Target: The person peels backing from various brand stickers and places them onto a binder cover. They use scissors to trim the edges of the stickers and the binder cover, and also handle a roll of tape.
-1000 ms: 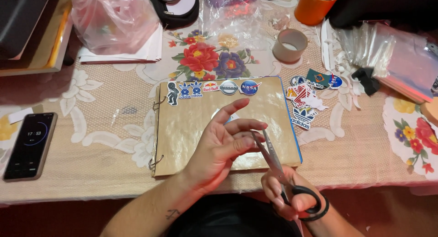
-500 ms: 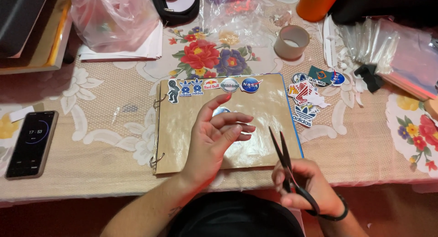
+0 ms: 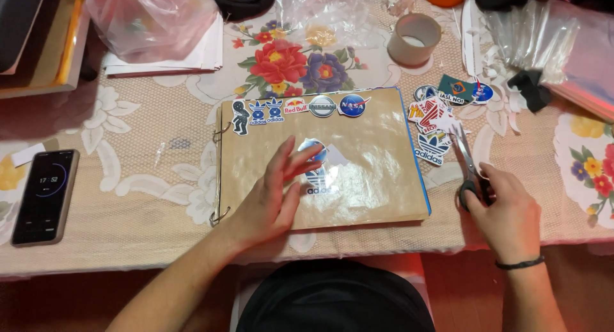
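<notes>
A brown ring-bound album page (image 3: 371,178) lies in front of me, with a row of stickers (image 3: 300,107) along its top edge. My left hand (image 3: 272,201) rests on the page, and its fingertips hold a round blue and white sticker (image 3: 314,148) with a white backing piece beside it. Another white logo sticker (image 3: 318,181) lies on the page just below. My right hand (image 3: 505,213) grips the black handles of the scissors (image 3: 465,156). They lie on the tablecloth right of the album, blades pointing away from me.
A pile of loose stickers (image 3: 438,121) lies right of the album. A black phone (image 3: 46,194) is at the left, a tape roll (image 3: 414,39) and plastic bags (image 3: 153,18) at the back, and clear sleeves (image 3: 543,38) at the far right. The table edge runs close to me.
My left hand has come down flat onto the page with the sticker. My right hand has carried the scissors from in front of me to the table right of the album.
</notes>
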